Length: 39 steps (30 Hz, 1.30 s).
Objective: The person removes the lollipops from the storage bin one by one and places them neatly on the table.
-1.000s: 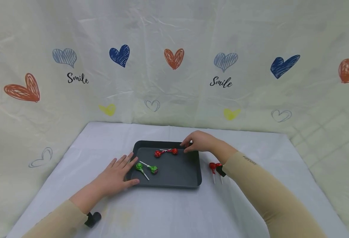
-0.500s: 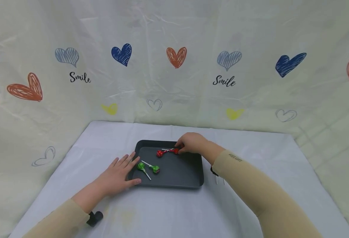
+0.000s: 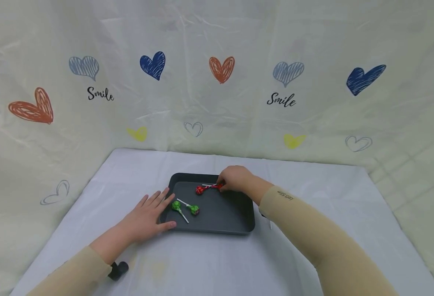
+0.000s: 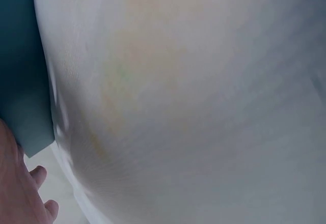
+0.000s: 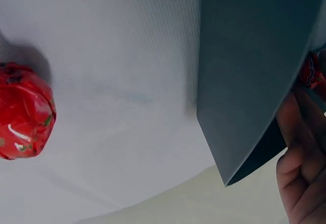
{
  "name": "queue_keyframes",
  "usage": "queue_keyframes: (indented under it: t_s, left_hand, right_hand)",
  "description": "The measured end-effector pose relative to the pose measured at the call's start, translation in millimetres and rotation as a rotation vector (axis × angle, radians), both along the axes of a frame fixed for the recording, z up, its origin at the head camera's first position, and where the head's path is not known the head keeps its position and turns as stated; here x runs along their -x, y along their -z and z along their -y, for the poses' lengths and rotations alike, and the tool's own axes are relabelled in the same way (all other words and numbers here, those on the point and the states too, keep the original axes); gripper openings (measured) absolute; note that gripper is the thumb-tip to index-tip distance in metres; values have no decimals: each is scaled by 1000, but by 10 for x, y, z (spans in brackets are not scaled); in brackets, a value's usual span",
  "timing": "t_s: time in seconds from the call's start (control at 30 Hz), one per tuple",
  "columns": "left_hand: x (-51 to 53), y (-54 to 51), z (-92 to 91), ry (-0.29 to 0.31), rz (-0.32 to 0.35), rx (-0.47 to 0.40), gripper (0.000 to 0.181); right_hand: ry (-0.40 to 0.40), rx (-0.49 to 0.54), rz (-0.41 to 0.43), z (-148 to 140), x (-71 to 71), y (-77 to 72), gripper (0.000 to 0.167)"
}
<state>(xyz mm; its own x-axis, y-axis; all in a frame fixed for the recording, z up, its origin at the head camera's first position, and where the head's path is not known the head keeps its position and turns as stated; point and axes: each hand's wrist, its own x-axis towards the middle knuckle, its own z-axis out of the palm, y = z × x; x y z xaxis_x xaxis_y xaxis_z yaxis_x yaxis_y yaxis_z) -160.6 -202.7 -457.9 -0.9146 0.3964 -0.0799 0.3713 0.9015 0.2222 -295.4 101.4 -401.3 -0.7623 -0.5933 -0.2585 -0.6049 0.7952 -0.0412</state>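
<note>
A dark grey tray (image 3: pixel 220 216) lies on the table. My left hand (image 3: pixel 144 218) rests on its left rim, fingers spread. Inside, near that hand, are two lollipops in green wrappers, one green lollipop (image 3: pixel 176 205) lying beside the other green lollipop (image 3: pixel 194 209). Toward the far rim, a red lollipop (image 3: pixel 199 190) lies end to end with a second red lollipop (image 3: pixel 218 186). My right hand (image 3: pixel 237 179) reaches over the tray's far right corner and pinches the second one's head. In the right wrist view, the fingers (image 5: pixel 300 137) partly hide this red head (image 5: pixel 309 71).
Right of the tray, on the white tablecloth (image 3: pixel 313 197), a red lollipop (image 5: pixel 25 114) shows in the right wrist view. My right forearm mostly covers that spot in the head view; a white stick (image 3: pixel 270 225) peeks out. A heart-printed sheet (image 3: pixel 239 115) hangs behind the table.
My right hand has moved left and down from the tray's far right corner onto the right-hand red lollipop. Its forearm now covers the lollipops beside the tray. The left hand stays on the rim.
</note>
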Motion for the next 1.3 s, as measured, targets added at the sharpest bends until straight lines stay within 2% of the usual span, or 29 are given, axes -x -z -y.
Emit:
queue_keyframes:
  t_s: [0.43,0.83,1.03,1.3]
  left_hand:
    - [18,45,18,7,-17,-16,94]
    - [-25,-48,-28,5,-7,-28,93]
    - [-43,-98,-49,1,1,-27,91]
    - [-34,-76,-55,-5,4,-15,91]
  right_hand:
    - [-11,9,-4,4,15,54,21]
    - [12,37,10,-111,-21,-32,21]
    - [8,38,56,-206,-77,-41,22]
    - [-56,72,110,-311,-134,3,22]
